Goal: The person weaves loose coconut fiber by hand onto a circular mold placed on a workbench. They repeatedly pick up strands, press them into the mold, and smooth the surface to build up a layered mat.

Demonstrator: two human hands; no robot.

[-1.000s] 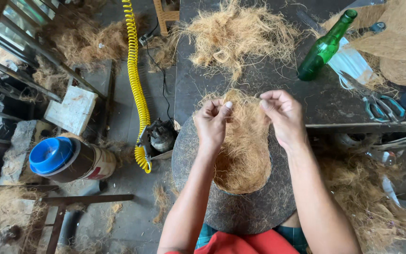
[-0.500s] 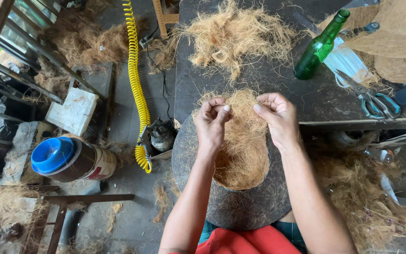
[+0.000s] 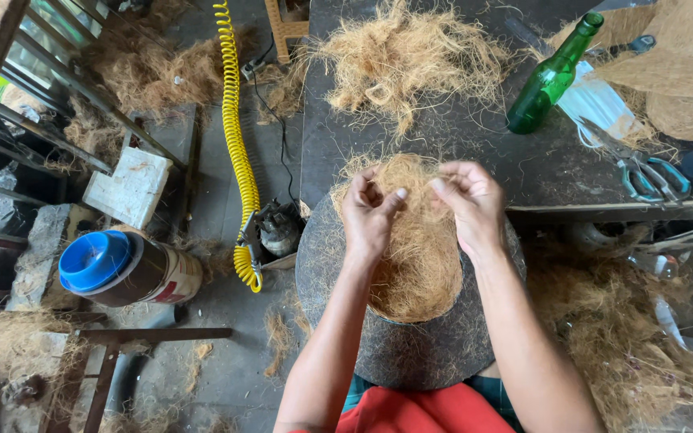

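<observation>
Red cloth (image 3: 427, 413) shows at the bottom centre of the frame, where the person's forearms rise from it. Just above lies a dark round board (image 3: 411, 353), and on it a mat of brown coir fibre (image 3: 419, 256). The left hand (image 3: 369, 215) and right hand (image 3: 468, 204) both sit at the mat's upper edge, fingers curled together and pinching strands of the fibre between thumb and fingertips.

At lower left, a jar with a blue lid (image 3: 126, 269) lies on its side on the grey floor; its band label is white with a red patch, print too small to tell. Beside it a yellow coiled hose (image 3: 236, 144) runs up the frame from a small dark fitting (image 3: 278, 228).

Beyond the hands stretches a dark worktable (image 3: 475, 160), littered with strands. A loose heap of fibre (image 3: 411, 60) lies at upper centre. A green glass bottle (image 3: 551, 76) lies tilted at upper right, touching a clear plastic bag (image 3: 603, 104). Teal-handled scissors (image 3: 647, 176) rest near the table's right edge. Fibre litter covers the floor at lower right and upper left.
</observation>
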